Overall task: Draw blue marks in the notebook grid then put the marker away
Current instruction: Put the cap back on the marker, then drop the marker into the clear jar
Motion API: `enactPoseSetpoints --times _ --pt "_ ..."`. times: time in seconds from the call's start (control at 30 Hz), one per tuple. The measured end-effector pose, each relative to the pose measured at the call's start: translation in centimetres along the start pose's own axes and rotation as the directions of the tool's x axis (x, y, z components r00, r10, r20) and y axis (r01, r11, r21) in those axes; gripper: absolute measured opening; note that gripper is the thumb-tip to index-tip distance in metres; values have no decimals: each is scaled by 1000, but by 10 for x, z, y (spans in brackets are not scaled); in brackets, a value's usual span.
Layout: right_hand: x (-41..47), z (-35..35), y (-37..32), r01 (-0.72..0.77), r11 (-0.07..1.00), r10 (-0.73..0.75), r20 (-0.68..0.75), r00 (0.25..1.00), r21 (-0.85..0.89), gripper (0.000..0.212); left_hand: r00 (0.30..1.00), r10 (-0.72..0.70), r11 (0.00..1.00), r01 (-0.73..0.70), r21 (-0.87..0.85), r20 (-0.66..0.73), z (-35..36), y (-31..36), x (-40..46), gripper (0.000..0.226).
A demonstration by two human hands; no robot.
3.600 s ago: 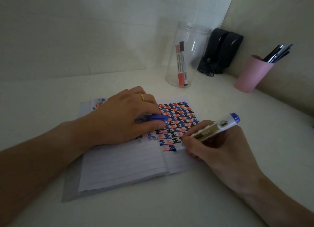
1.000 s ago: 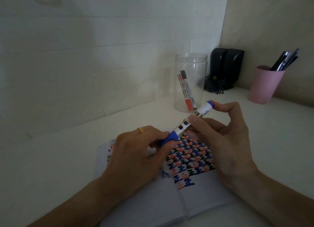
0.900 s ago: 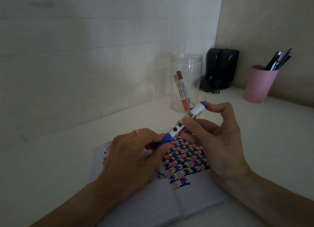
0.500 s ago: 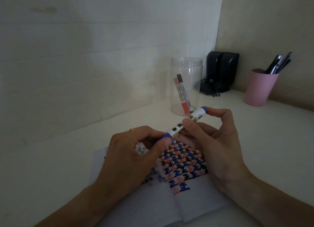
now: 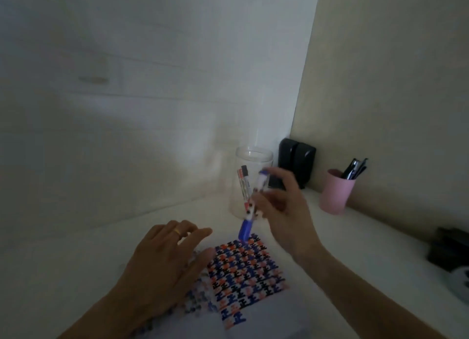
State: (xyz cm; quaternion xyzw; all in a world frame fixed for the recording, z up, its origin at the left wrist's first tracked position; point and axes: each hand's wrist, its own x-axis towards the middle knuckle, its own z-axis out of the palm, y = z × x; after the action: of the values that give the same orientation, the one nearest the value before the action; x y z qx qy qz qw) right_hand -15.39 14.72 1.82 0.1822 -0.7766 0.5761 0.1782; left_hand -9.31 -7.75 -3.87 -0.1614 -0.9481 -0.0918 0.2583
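Note:
The open notebook (image 5: 269, 316) lies on the white desk, its right page filled with a grid (image 5: 243, 270) of blue, black and orange marks. My right hand (image 5: 281, 209) holds the blue marker (image 5: 251, 206) nearly upright above the notebook's far edge, its blue cap on and pointing down. Just behind the marker stands a clear jar (image 5: 251, 168) with a red and a black marker inside. My left hand (image 5: 162, 265) rests flat on the left page with fingers spread and a gold ring, holding nothing.
A pink cup (image 5: 335, 194) with dark pens stands at the right against the beige wall. Two black speakers (image 5: 297, 158) sit in the corner behind the jar. A dark object (image 5: 449, 249) lies at the desk's far right edge.
The cap went onto the marker between both hands. My left hand then let go and settled on the page. My right hand lifted the capped marker up toward the jar.

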Motion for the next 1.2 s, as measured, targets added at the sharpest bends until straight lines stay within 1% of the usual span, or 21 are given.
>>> enactPoseSetpoints --times 0.03,0.1,0.17,0.2,0.27,0.33,0.43,0.5,0.57,0.73,0.87,0.9,0.97,1.03,1.1,1.2 --pt "19 -6 -13 75 997 -77 -78 994 -30 40 1000 7 1000 -7 3 -2 1 -1 0 52" --pt "57 -16 -40 205 972 -226 -239 944 -111 41 1000 17 1000 -17 11 -2 4 -4 1 51" --pt "87 -21 -56 271 939 -331 -345 878 -210 40 1000 27 1000 -27 12 -12 5 -4 1 48" --pt "100 -21 -57 280 927 -357 -362 861 -249 40 999 32 999 -32 12 -15 6 -4 1 47" --pt "119 -17 -50 266 899 -384 -334 861 -348 39 999 38 999 -38 7 -5 5 -4 1 44" --pt "133 -11 -33 224 854 -380 -268 885 -470 36 999 43 999 -43 -6 -3 6 -5 0 42" --pt "144 -2 -6 116 781 -309 -218 926 -614 24 999 51 999 -51 -18 -8 6 -6 1 43" --pt "146 2 4 44 763 -235 -214 948 -645 16 999 51 998 -51 -25 -5 6 -6 1 42" --pt "148 4 10 -8 749 -170 -203 964 -663 13 999 49 998 -49 -27 -4 6 -7 2 42" --pt "152 4 11 -78 680 -93 -192 977 -729 17 999 54 998 -54 -23 -7 6 -6 2 44" --pt "150 3 3 -113 686 -27 -180 983 -718 18 999 48 999 -48 -20 1 7 -5 2 44" --pt "148 2 -1 -114 690 -21 -178 984 -715 19 999 46 999 -46 -21 0 8 -6 2 44" --pt "137 -1 -11 -82 700 -56 -169 984 -709 20 999 45 999 -45 -20 -7 8 -7 1 44" --pt "112 -2 -18 -1 708 -146 -148 978 -706 21 999 45 999 -45 -17 -6 8 -7 1 44" --pt "73 -1 -17 93 708 -207 -80 975 -700 21 999 46 999 -46 -17 1 8 -7 0 45" --pt "8 0 2 137 710 -168 23 985 -691 21 998 50 999 -49 -18 27 8 -5 0 50"
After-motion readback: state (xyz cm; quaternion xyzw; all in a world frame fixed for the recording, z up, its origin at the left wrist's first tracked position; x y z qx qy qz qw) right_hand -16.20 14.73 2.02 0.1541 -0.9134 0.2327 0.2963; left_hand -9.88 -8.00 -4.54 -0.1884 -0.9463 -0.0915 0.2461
